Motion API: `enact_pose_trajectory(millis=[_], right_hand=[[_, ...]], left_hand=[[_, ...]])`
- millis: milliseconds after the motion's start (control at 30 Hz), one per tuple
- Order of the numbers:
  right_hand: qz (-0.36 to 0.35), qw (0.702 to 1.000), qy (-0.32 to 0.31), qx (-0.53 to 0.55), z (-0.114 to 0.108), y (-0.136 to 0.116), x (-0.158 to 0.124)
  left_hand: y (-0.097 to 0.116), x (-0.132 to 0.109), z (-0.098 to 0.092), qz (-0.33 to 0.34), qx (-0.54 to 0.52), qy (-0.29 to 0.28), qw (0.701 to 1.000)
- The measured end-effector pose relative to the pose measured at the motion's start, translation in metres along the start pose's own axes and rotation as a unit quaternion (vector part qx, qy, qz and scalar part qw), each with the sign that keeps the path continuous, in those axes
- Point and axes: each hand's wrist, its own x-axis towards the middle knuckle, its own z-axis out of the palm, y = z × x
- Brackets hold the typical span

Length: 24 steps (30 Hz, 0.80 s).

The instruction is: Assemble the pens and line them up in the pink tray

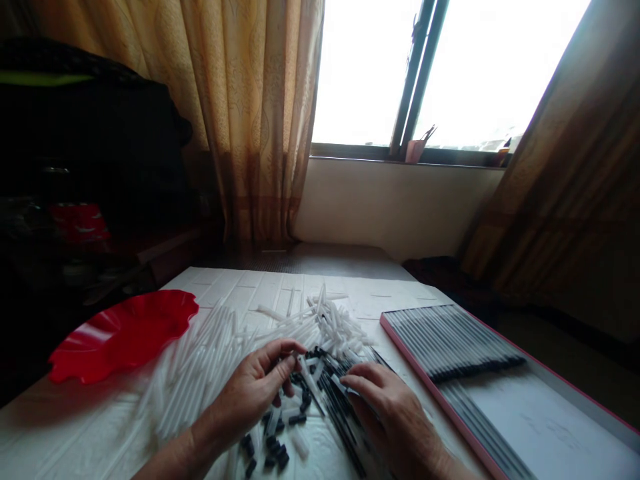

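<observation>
My left hand (pixel 263 380) is closed in a pinch, its fingertips at the upper end of a slim translucent tube (pixel 311 381) that slants down to the right. My right hand (pixel 390 410) is closed with thumb and fingers together on a small pale piece (pixel 345 385), partly hidden. Between the hands lies a bundle of thin dark rods (pixel 340 417). Small black caps (pixel 277 453) are scattered below my left hand. Behind the hands rises a heap of short whitish plastic pieces (pixel 337 323). Many long translucent tubes (pixel 200 367) lie to the left.
A pink-edged tray (pixel 410 357) on the right holds rows of grey tubes with black ends (pixel 460 340). A red wavy-rimmed bowl (pixel 125 333) stands at the left of the white table (pixel 400 290). Curtains (pixel 250 120), a window and a dark bag (pixel 90 140) are beyond.
</observation>
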Motion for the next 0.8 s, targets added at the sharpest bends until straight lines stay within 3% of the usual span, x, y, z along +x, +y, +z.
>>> enact_pose_trajectory(millis=[200, 400, 533, 800], right_hand=[[-0.1, 0.994, -0.013, 0.027, 0.015, -0.028, 0.003], [-0.226, 0.973, -0.008, -0.046, 0.043, -0.044, 0.012], [-0.253, 0.963, -0.034, -0.08, 0.058, -0.049, 0.019], [-0.256, 0.959, 0.089, -0.085, 0.062, -0.063, 0.029]], left_hand=[[-0.002, 0.005, -0.005, 0.012, 0.011, 0.026, 1.0], [-0.003, 0.01, -0.015, 0.035, 0.022, 0.051, 0.998], [0.001, 0.013, -0.025, 0.058, 0.025, 0.072, 0.995], [-0.009, 0.015, -0.023, 0.048, 0.038, 0.051, 0.997]])
